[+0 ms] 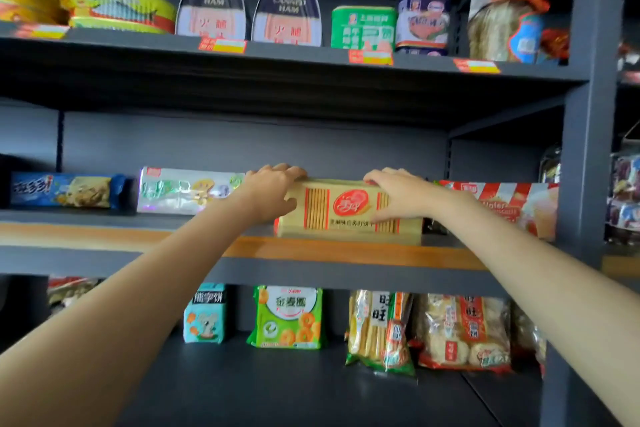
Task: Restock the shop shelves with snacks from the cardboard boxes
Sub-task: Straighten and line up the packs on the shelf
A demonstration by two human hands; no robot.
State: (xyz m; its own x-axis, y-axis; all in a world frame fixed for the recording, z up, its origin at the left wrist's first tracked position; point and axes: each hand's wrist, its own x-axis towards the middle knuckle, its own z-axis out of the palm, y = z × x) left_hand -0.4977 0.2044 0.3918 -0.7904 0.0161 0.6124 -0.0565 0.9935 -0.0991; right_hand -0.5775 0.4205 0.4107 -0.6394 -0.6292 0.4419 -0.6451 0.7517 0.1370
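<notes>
While both hands sit on the pack, status per head view:

head/pack: yellow cracker pack (349, 210) stands on its long edge on middle shelf (138, 236), betw silver wrapper pack (187, 191) and red-striped wafer pack (502, 208).
head/L hand: left hand (273, 191) gripping pack's left end, fingers curled over top edge.
head/R hand: right hand (398, 196) holding right end, fingers over top, thumb on front face.
head/risk 1: pack sits near front lip; let go early and it prob tips fwd off shelf.
head/risk 2: pushing right could shove the wafer pack, just beside.
head/risk 3: hard squeeze could crack contents.
head/materials: pack = glossy film, rectangular, likely brittle inside; shelf = dark painted metal w/ orange front strip; neighbours = crinkly foil/plastic.
head/boxes: cardboard boxes not in view.
</notes>
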